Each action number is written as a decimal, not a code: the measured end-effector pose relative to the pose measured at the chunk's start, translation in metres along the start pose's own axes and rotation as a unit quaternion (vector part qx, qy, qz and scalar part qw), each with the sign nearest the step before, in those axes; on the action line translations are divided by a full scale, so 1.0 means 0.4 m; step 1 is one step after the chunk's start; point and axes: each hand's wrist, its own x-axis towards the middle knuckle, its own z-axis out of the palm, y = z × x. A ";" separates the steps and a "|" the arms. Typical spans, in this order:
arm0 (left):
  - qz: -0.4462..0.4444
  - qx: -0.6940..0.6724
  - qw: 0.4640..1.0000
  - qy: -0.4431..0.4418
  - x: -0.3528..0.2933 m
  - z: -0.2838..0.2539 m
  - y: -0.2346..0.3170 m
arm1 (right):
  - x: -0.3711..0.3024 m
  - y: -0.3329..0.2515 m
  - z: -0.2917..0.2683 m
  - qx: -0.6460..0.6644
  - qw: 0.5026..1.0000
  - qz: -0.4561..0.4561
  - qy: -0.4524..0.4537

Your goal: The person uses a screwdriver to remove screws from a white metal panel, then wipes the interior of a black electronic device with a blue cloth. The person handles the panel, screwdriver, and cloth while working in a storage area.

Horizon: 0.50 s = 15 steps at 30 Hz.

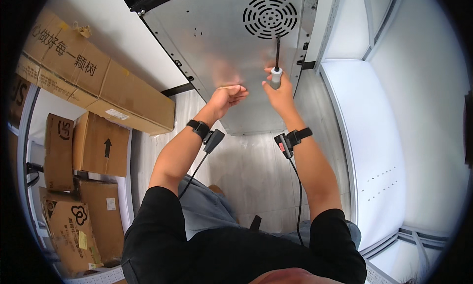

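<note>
Right hand [281,94] closed around the grey handle of a screwdriver [276,71]; thumb and fingers wrap it. Long axis runs nearly straight away from the wrist, dark shaft beyond the fingers, tip at the lower edge of a round slotted vent [270,17]. Whether the tip touches metal: cannot tell. Right is clearly the nearer hand to that vent; left lies lower and off to its left.

Left hand [228,97] partly curled, fingers directed toward the right hand, close to the bare sheet-metal panel [217,42]. Contact uncertain; nothing visible in its grasp, though the curled fingers could hide a small part.

Panel lies ahead of both hands and spreads out beneath them. Left of the left hand, well apart: a long cardboard box [116,84]. Right of the right hand: a white shelf [364,131].
</note>
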 end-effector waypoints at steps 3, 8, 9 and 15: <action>-0.013 0.012 0.999 0.030 0.003 0.003 0.002 | -0.003 -0.028 -0.003 0.023 0.999 0.027 -0.017; -0.015 0.024 0.998 0.049 0.019 0.009 -0.010 | 0.049 -0.119 -0.070 0.025 0.998 -0.007 0.061; -0.017 0.028 0.998 0.051 0.018 0.014 -0.010 | 0.079 -0.147 -0.085 0.047 0.991 -0.045 0.116; -0.003 0.036 0.998 0.048 0.016 0.007 -0.018 | 0.206 -0.322 -0.146 0.033 0.974 -0.072 0.214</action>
